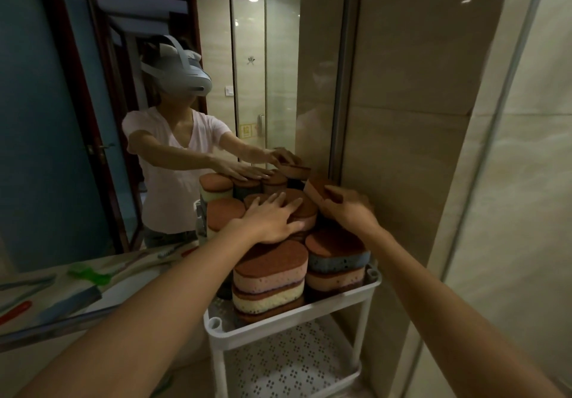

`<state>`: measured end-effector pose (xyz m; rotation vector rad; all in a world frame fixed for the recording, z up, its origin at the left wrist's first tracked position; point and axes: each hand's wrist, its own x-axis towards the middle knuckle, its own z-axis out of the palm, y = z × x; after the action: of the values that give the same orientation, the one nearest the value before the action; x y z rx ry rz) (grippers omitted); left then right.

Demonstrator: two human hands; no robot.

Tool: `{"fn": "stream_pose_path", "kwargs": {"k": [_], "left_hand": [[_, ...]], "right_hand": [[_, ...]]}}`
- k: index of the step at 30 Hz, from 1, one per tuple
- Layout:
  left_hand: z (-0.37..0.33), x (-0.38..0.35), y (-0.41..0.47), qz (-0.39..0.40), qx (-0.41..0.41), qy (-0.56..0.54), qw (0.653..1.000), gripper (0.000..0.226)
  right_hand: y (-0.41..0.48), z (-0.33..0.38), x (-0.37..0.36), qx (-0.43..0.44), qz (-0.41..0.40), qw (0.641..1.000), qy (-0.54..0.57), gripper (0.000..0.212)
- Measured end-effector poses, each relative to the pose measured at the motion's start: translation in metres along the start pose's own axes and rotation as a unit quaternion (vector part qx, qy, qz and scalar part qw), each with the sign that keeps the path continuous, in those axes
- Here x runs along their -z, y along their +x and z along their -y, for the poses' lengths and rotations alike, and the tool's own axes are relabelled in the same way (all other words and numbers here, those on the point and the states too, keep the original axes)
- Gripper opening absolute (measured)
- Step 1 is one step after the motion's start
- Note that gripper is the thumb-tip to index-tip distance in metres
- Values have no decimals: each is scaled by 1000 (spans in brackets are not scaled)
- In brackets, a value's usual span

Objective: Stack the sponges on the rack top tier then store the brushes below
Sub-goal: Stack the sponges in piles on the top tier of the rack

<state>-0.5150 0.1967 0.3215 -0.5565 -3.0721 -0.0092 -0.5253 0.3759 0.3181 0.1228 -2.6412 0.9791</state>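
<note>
Several oval sponges with brown tops stand in stacks on the top tier of a white plastic rack (297,312). The front stack (270,277) has pink, purple and yellow layers; a blue-sided stack (339,252) stands to its right. My left hand (274,215) lies flat, fingers spread, on a rear stack (305,208). My right hand (346,207) grips a brown-topped sponge (315,188), tilted, above the back right of the rack. Brushes (89,275) with green, red and blue handles lie on the counter at left.
A mirror behind the rack reflects a person, the arms and the sponges. A tiled wall (418,150) stands close on the right. The rack's lower perforated tier (288,357) is bare. The counter (123,292) adjoins the rack on the left.
</note>
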Motion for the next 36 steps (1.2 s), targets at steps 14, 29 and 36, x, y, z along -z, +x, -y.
{"fn": "stream_pose_path", "kwargs": {"k": [14, 29, 36], "left_hand": [[-6, 4, -4, -8, -7, 33, 999, 76], [36, 56, -131, -175, 133, -295, 930, 27], [98, -34, -327, -247, 362, -292, 850, 26]], "right_hand": [[2, 14, 0, -27, 162, 958, -237, 57], [-92, 109, -30, 231, -35, 972, 24, 14], [-232, 202, -145, 270, 183, 925, 194, 27]]}}
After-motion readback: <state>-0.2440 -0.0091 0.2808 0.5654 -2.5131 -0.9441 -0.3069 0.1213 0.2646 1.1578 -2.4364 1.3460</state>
